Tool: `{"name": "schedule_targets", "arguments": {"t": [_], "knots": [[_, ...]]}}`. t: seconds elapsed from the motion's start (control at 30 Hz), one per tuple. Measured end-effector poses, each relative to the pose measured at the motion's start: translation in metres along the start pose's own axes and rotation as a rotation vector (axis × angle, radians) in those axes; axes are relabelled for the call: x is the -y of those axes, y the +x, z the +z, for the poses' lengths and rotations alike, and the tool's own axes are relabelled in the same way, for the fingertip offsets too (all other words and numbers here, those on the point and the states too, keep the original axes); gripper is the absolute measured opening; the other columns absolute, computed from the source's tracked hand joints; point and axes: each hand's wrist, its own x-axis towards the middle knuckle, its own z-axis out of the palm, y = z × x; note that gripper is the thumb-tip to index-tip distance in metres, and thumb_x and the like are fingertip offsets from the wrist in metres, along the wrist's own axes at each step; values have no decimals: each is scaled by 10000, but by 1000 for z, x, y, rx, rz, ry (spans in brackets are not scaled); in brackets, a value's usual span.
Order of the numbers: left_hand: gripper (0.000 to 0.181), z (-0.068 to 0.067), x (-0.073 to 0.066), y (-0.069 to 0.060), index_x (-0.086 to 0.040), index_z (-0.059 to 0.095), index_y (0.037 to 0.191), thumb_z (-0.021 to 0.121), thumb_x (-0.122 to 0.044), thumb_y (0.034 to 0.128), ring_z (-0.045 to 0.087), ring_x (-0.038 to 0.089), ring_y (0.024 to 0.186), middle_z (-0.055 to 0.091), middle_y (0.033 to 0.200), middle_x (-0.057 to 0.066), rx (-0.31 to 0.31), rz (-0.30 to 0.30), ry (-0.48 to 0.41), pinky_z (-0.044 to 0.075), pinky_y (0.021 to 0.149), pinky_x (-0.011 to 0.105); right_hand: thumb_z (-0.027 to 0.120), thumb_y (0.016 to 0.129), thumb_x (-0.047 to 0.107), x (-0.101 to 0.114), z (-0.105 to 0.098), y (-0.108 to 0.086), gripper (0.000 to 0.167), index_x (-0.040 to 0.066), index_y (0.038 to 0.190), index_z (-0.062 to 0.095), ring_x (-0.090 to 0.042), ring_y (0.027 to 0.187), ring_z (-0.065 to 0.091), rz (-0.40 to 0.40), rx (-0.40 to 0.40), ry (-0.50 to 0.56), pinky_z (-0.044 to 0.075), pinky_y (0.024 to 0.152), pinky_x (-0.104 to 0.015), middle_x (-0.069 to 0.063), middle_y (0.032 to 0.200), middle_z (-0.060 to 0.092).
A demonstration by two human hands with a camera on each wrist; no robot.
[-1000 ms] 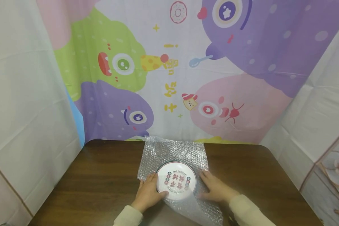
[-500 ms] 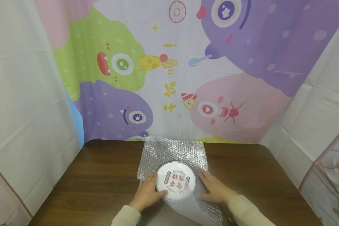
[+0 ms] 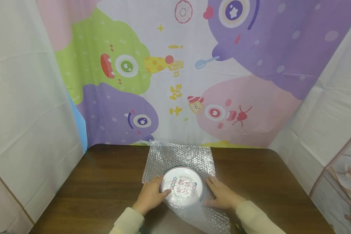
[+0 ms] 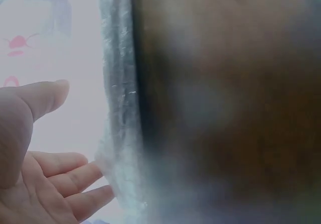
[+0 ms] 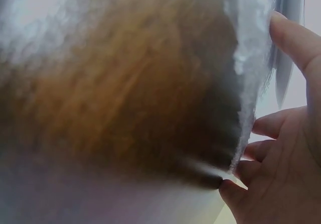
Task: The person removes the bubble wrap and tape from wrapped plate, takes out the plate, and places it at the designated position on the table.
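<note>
A round white plate [image 3: 190, 175] with a dark rim and red characters lies on a sheet of bubble wrap [image 3: 178, 156]. Clear wrap [image 3: 193, 213] covers at least its near part, and glare blurs the print. My left hand [image 3: 150, 196] is at the plate's left edge, thumb reaching over the near-left rim. In the left wrist view its fingers [image 4: 75, 179] extend toward the wrap's edge, thumb apart. To the right of the plate, my right hand [image 3: 223, 195] rests on the wrap with fingers spread. Its fingertips [image 5: 261, 126] touch the wrap in the right wrist view.
The dark wooden table [image 3: 105, 182] extends on both sides of the wrap. Behind it hangs a cloth [image 3: 169, 130] printed with cartoon monsters. Pale sheets [image 3: 32, 113] hang at the left and right. A small dark object, partly hidden, is near the right sleeve [image 3: 255, 216].
My left hand has shifted slightly left, its thumb drawn back from the plate. Glare now spreads across the plate, and its print looks less clear. The right hand stays nearly still.
</note>
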Motion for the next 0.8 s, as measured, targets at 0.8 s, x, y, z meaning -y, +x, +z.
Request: {"name": "schedule_targets", "arguments": {"t": [0.8], "knots": [[53,-24,-6,9,-83,711,927,691,-75,879,637,145,863,686,929,28,-152,94,-21,548,752,347,676,799,624,-4,3,2,1039,-6,1522,277,-446,1489,167,15,-17,-16,208,1182,-613,-256,1611,159]]}}
